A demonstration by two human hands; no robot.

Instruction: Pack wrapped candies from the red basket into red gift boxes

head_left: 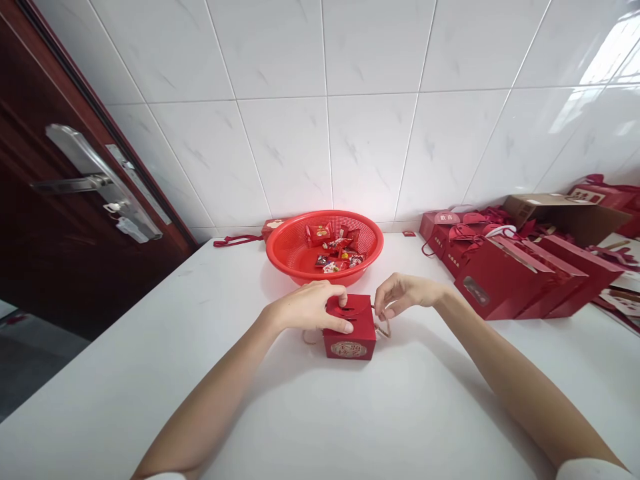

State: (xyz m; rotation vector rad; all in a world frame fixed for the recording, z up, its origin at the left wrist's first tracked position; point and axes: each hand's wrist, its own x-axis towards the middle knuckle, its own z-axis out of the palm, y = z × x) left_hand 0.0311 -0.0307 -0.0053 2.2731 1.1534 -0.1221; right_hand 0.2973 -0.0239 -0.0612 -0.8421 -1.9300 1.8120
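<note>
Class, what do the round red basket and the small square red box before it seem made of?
Round red basket: probably plastic, slightly glossy, from its smooth rim and perforated wall.
Small square red box: likely smooth card, given crisp folded edges.

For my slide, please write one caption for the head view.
Left hand on a red box, right hand at its cord, a red basket of small packets behind.
</note>
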